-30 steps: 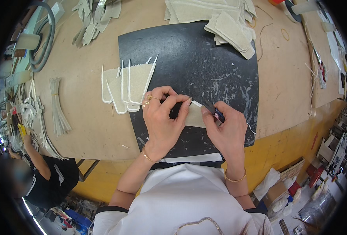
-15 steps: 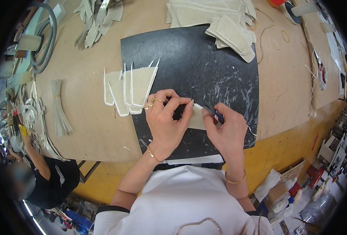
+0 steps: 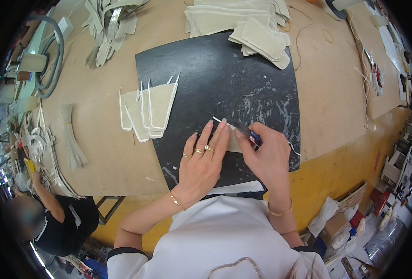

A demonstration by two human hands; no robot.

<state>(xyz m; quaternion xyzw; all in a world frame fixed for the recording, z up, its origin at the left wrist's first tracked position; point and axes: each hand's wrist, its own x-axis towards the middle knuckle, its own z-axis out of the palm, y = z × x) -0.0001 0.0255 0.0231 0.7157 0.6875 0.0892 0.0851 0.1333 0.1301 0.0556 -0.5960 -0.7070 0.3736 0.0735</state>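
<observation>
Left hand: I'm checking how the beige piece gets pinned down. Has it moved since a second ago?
Yes. The left hand was curled with fingertips pinching; now its fingers lie flat and stretched forward on the beige piece, further up the black mat.

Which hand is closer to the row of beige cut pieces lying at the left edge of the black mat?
Left. The left hand lies just right of the beige cut pieces; the right hand is farther right.

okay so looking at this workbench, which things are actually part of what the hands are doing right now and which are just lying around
In use:
left hand
right hand
beige piece
dark tool
black mat

Lying about:
cut beige pieces
stack of beige pieces
grey hose
bundle of strips
</observation>
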